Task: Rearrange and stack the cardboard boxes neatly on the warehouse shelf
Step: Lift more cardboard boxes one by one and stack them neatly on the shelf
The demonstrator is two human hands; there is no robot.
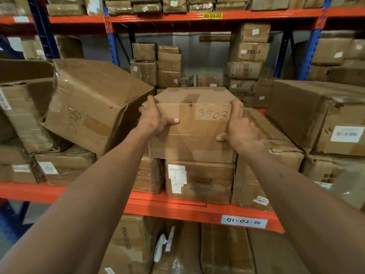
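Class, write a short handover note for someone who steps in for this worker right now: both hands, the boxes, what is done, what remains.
Left hand: grips the left edge of the box marked 3503, fingers over its top corner.
Right hand: grips the right edge of the same box.
The box sits on a labelled carton on the orange shelf beam.
Done: it looks roughly square on the stack.
Left: the crushed box to the left leans tilted and probably needs straightening.

left fingers [147, 104] hidden behind box [194, 133], barcode label [347, 133] blurred
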